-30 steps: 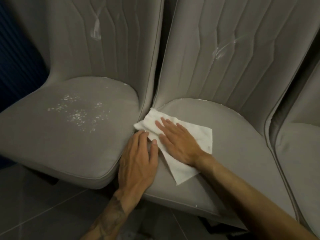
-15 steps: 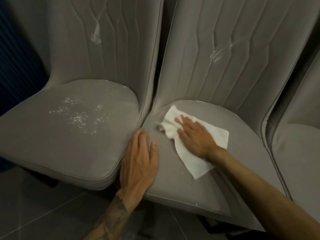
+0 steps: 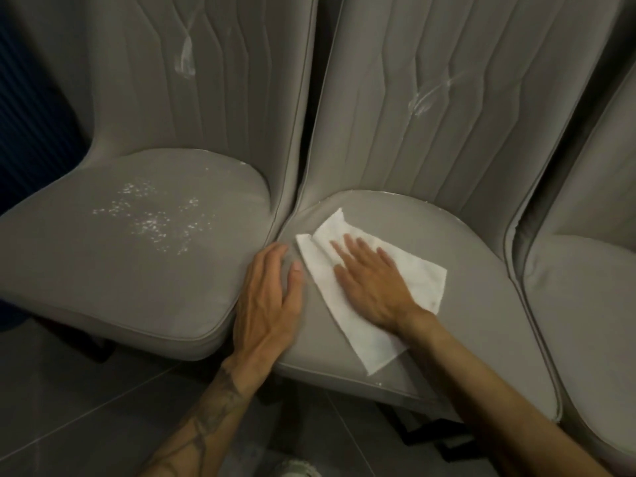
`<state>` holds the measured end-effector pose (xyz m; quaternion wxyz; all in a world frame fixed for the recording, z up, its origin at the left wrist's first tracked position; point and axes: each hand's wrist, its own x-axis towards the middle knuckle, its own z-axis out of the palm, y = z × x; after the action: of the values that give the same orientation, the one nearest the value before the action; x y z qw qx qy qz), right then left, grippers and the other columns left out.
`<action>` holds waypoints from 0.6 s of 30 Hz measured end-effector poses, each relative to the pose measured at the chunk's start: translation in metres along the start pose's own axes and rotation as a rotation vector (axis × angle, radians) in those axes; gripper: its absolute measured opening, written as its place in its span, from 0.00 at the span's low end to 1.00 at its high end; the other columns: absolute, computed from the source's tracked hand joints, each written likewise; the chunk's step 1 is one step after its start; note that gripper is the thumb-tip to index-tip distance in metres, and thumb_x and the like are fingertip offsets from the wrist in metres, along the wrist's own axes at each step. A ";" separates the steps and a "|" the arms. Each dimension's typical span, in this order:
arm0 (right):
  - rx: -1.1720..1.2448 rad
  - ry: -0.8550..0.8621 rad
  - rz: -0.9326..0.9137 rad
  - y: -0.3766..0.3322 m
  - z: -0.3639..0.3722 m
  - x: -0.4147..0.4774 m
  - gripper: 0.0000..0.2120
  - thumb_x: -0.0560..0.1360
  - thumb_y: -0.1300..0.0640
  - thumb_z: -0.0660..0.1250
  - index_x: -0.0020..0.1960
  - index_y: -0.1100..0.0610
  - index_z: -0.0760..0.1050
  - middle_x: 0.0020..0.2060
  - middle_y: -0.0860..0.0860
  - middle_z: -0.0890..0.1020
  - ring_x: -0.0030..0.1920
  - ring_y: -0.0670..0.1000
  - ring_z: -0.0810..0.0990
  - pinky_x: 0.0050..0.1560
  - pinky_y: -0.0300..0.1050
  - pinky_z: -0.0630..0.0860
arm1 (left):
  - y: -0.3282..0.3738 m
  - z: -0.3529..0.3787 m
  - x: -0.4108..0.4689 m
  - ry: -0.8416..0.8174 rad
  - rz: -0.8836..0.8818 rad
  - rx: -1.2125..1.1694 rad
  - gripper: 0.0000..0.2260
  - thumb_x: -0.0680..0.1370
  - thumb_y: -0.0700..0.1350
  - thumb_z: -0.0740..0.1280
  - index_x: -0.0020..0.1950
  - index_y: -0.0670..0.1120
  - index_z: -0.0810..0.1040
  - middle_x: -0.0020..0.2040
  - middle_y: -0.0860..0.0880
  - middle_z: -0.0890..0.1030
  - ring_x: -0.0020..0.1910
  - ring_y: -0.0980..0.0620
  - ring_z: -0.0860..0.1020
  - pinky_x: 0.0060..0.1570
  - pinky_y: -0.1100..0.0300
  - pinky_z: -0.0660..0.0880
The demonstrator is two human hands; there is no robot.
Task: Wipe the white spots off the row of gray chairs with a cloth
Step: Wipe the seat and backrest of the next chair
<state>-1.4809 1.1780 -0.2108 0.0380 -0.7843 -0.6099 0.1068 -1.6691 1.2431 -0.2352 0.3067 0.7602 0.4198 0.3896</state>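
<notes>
A white cloth (image 3: pixel 420 277) lies flat on the seat of the middle gray chair (image 3: pixel 481 270). My right hand (image 3: pixel 371 284) presses on the cloth with straight fingers. My left hand (image 3: pixel 266 297) rests flat on the left edge of that seat, at the gap beside the left gray chair (image 3: pixel 86 270). White spots (image 3: pixel 151 218) are scattered over the left chair's seat. A white smear (image 3: pixel 186 60) marks the left chair's backrest, and another white smear (image 3: pixel 426 98) marks the middle chair's backrest.
A third gray chair (image 3: pixel 585 297) stands at the right, partly cut off. Dark tiled floor (image 3: pixel 86 407) runs along the front below the seats. A dark blue ribbed wall (image 3: pixel 31 115) is at the far left. The chairs stand tight against each other.
My right hand has slid the cloth rightward from the seat's left edge toward its middle, then slightly back to the left. My left hand has stayed at the seat's left edge.
</notes>
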 end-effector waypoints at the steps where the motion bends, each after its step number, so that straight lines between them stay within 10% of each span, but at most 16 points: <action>1: 0.001 -0.006 -0.078 -0.020 0.008 -0.005 0.26 0.88 0.44 0.43 0.85 0.43 0.44 0.85 0.46 0.46 0.85 0.49 0.44 0.84 0.55 0.42 | 0.000 -0.002 0.001 -0.009 -0.014 -0.043 0.28 0.82 0.62 0.51 0.74 0.48 0.73 0.70 0.53 0.75 0.65 0.64 0.68 0.64 0.80 0.57; 7: -0.041 -0.021 -0.368 -0.043 0.027 -0.081 0.27 0.88 0.41 0.42 0.85 0.43 0.44 0.84 0.42 0.44 0.84 0.43 0.40 0.83 0.46 0.36 | -0.006 -0.008 0.007 -0.135 -0.019 -0.064 0.30 0.80 0.64 0.47 0.69 0.50 0.78 0.67 0.55 0.77 0.68 0.57 0.71 0.67 0.77 0.56; 12: -0.141 0.069 -0.107 0.061 0.012 -0.195 0.25 0.88 0.47 0.45 0.84 0.47 0.53 0.84 0.45 0.56 0.84 0.48 0.53 0.81 0.44 0.49 | -0.005 -0.003 0.002 -0.167 0.109 0.161 0.28 0.83 0.60 0.51 0.69 0.46 0.79 0.70 0.47 0.78 0.70 0.48 0.73 0.76 0.53 0.64; 18: -0.099 0.176 0.098 0.039 0.019 -0.197 0.26 0.86 0.43 0.41 0.83 0.44 0.52 0.82 0.48 0.60 0.83 0.52 0.58 0.77 0.49 0.54 | -0.007 0.001 -0.002 -0.129 0.096 0.239 0.25 0.83 0.60 0.51 0.69 0.47 0.79 0.71 0.48 0.76 0.69 0.48 0.72 0.73 0.53 0.66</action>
<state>-1.4938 0.9767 -0.2129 0.0471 -0.8205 -0.5697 0.0089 -1.6713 1.2443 -0.2417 0.2215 0.8339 0.4058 0.3014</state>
